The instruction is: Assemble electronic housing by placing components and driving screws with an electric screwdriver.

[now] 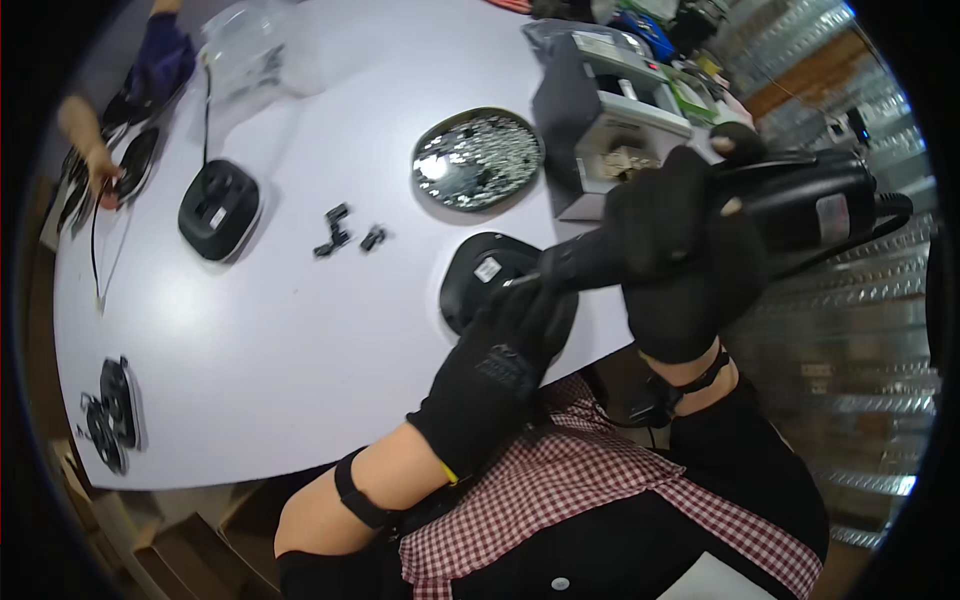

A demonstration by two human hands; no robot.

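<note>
My right hand [680, 235], in a black glove with some bare fingertips, is wrapped round a black electric screwdriver [800, 205]. The screwdriver lies nearly level, its bit pointing left over a black rounded housing [465, 275] with a small white label. My left hand [505, 345], gloved in black too, grips the near side of that housing, fingers close together beside the bit. Whether the bit sits in a screw is hidden by the fingers. Beyond the housing stands a round dish [430, 195] full of small shiny metal pieces, apparently screws.
A grey screw-feeder-like box [565, 120] stands right of the dish. Several small black parts [338, 232] lie mid-table. Another black housing [215, 205] with a cable is farther left, near a clear plastic bag [250, 60]. A co-worker's hand [100, 170] touches black parts at far left.
</note>
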